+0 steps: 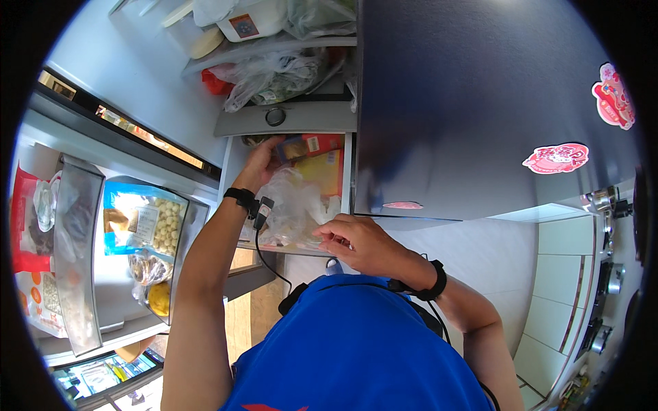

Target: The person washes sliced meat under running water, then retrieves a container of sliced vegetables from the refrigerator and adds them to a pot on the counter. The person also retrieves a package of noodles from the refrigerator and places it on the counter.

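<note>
A pulled-out refrigerator drawer [349, 174] lies before me. Inside it, my left hand [263, 160] reaches toward the back left, beside a blue and red box [298, 146]. Its fingertips are partly hidden, so a grip on anything cannot be made out. A yellow and red flat package [321, 169] sits under that box. Clear plastic bags [282, 198] fill the front of the drawer. My right hand [362, 239] hovers at the drawer's front right corner, fingers loosely curled and thumb apart, with its fingertips close to the bags. Nothing shows in its grasp.
Above the drawer, a shelf [277, 43] holds bagged food. The open door at left has bins with a blue-edged bag of round pale pieces [149, 218] and a yellow fruit [159, 299]. A dark door with stickers [462, 103] stands right. Stove knobs [615, 278] line the far right.
</note>
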Motion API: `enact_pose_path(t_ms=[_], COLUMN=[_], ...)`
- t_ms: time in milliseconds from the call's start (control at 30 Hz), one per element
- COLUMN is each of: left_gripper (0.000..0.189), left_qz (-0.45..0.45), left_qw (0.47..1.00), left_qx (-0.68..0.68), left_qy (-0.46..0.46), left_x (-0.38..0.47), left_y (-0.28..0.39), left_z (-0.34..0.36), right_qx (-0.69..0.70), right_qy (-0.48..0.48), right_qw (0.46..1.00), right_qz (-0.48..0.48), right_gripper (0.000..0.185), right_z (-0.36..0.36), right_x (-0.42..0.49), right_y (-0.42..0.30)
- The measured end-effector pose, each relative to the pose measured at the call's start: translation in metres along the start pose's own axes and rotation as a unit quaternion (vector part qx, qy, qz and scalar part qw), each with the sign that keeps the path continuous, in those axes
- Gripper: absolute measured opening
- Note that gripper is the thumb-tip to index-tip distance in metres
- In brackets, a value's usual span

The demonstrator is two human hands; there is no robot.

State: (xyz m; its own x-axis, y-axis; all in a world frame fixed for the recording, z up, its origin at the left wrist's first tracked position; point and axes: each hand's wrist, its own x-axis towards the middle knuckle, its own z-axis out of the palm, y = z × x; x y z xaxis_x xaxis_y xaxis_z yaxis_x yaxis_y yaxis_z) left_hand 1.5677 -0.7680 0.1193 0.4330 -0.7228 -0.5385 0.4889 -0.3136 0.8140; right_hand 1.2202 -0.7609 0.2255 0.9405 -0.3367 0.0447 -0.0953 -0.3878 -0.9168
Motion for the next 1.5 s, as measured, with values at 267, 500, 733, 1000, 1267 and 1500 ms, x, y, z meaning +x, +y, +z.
enact_pose_path(t_ms=[267, 500, 733, 1000, 1267, 1500], left_gripper=[0.036, 0.036, 0.036, 0.043, 0.059, 0.068], left_qz=[0.010, 0.003, 0.061, 0.107, 0.164, 0.187], left_qw=[0.996, 0.992, 0.984, 0.982, 0.958, 0.958], left_qx=[-0.015, -0.063, 0.037, -0.021, -0.010, 0.006], left_qy=[0.082, 0.105, 0.161, 0.151, 0.236, 0.216], left_x=[-0.027, -0.076, -0.114, -0.138, -0.135, -0.171], left_y=[0.008, 0.024, 0.017, -0.007, -0.020, -0.005], left_z=[0.001, -0.012, -0.035, -0.032, -0.024, -0.004], right_qx=[-0.007, -0.094, -0.212, -0.192, -0.223, -0.239], right_qy=[0.013, 0.095, -0.061, -0.276, -0.345, -0.326], right_qw=[1.000, 0.988, 0.975, 0.941, 0.911, 0.912], right_qz=[-0.001, -0.083, 0.009, 0.050, 0.047, 0.073], right_gripper=[0.026, 0.045, 0.066, 0.059, 0.064, 0.066], right_z=[0.000, 0.015, 0.055, 0.109, 0.119, 0.127], right_x=[-0.003, 0.020, 0.084, 0.131, 0.145, 0.166], right_y=[0.007, 0.013, 0.037, 0.075, 0.093, 0.116])
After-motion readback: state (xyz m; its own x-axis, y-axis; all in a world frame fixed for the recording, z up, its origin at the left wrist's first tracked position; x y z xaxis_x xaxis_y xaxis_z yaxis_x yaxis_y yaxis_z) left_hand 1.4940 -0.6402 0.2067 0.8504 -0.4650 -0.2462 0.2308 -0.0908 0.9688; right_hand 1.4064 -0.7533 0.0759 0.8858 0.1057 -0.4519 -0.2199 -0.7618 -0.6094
